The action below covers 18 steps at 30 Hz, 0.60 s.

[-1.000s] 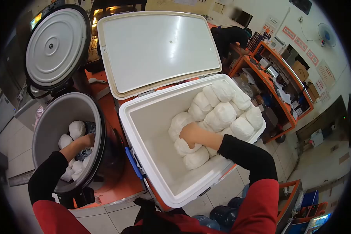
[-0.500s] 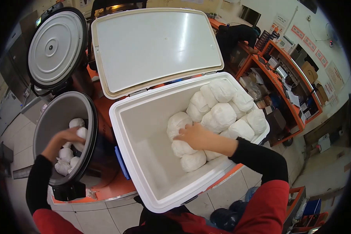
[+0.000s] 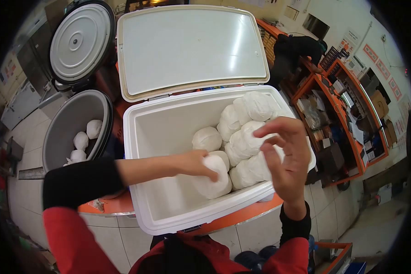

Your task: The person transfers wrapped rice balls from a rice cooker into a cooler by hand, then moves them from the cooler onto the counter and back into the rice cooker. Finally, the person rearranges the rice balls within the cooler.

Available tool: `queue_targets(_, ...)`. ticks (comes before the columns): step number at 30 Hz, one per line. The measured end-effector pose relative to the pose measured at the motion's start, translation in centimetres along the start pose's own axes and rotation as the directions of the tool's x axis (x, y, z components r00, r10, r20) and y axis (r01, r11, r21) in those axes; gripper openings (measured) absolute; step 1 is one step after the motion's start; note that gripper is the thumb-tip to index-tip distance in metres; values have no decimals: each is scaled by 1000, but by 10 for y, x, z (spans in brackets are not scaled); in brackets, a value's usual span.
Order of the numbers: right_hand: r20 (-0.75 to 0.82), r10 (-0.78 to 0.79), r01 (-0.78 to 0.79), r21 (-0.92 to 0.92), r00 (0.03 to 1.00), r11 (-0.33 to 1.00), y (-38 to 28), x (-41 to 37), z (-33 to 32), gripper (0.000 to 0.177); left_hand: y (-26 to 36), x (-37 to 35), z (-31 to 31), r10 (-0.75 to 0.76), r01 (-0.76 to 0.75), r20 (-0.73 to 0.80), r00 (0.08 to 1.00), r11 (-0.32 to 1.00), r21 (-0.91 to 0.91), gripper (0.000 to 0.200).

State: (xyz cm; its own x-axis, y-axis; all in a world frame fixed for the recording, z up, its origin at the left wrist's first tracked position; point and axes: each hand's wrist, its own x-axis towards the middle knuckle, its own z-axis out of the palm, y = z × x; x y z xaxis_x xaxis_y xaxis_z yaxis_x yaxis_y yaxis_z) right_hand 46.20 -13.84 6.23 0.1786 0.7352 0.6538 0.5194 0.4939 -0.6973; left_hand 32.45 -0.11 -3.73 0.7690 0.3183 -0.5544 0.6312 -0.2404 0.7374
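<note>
I have the left hand (image 3: pixel 197 163) inside the cooler (image 3: pixel 201 216), its fingers spread over the top and side of a white bundle (image 3: pixel 215 188), so I read that grip as closed on it; I cannot tell whether the bundle bears on the cooler floor or is held a little above it. The right hand (image 3: pixel 288 168) is raised to the right of this grip, fingers curved and parted, nothing in it, in front of the packed bundles (image 3: pixel 258 107). Just beyond the grip sits another round bundle (image 3: pixel 207 138); well to the left, the grey-walled pot (image 3: pixel 61 123) holds more white bundles (image 3: pixel 94 129) beneath its raised metal lid (image 3: pixel 80 43). To do this well, in my judgement, I want broad, light contact from the left hand, since the white covering looks soft and could pinch or tear under hard fingertips. I would set the bundle's weight down fully before loosening, with its right side snug against its neighbours, and draw the fingers off to the left so they don't drag the row. The right hand is well placed to steady the stack, provided it uses a flat palm.
</note>
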Motion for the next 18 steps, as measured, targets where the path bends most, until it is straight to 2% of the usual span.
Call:
queue_targets(2, 119, 34, -34, -5, 992, 999, 0, 8, 3, 25, -25, 59, 32, 57, -47, 160, 985, 997, -64, 79)
queue_targets(3, 176, 92, -93, 0, 980, 996, 0, 10, 5, 22, -31, 77, 43, 6, 0, 181, 984, 999, -33, 78)
queue_targets(5, 329, 229, -202, -115, 916, 973, 3, 8, 9, 22, -34, 99, 55, -99, 95, 220, 970, 995, 31, 76)
queue_targets(6, 405, 248, -158, -242, 880, 957, 10, 3, 8, 23, -27, 88, 49, 32, -8, 309, 951, 997, -79, 61)
queue_targets(8, 533, 315, -36, -469, 785, 883, 28, -11, 9, 25, -40, 88, 49, 74, -49, 292, 954, 995, -92, 49)
queue_targets(9, 612, 395, 41, -573, 686, 818, 36, -15, 9, 27, -46, 87, 48, 95, -70, 283, 954, 993, -99, 45)
queue_targets(10, 665, 480, 136, -654, 572, 744, 43, -19, 8, 29, -44, 82, 40, 177, -219, 316, 932, 971, 100, 46)
queue_targets(11, 690, 567, 247, -706, 450, 664, 52, -24, 10, 31, -42, 78, 30, 247, -359, 362, 899, 889, 285, 47)
queue_targets(12, 737, 544, 266, -662, 400, 701, 61, -29, 12, 33, -41, 75, 22, 299, -482, 419, 857, 754, 447, 48)
queue_targets(14, 822, 487, 297, -563, 294, 771, 82, -42, 21, 37, -43, 80, 19, 259, -427, 371, 892, 751, 503, 52)
queue_targets(17, 923, 267, 384, -361, 277, 850, 119, -66, 37, 35, -26, 68, 11, 203, -354, 323, 924, 773, 526, 55)
queue_targets(18, 913, 328, 403, -403, 243, 822, 119, -69, 42, 34, -20, 64, 8, 186, -332, 312, 932, 784, 524, 55)
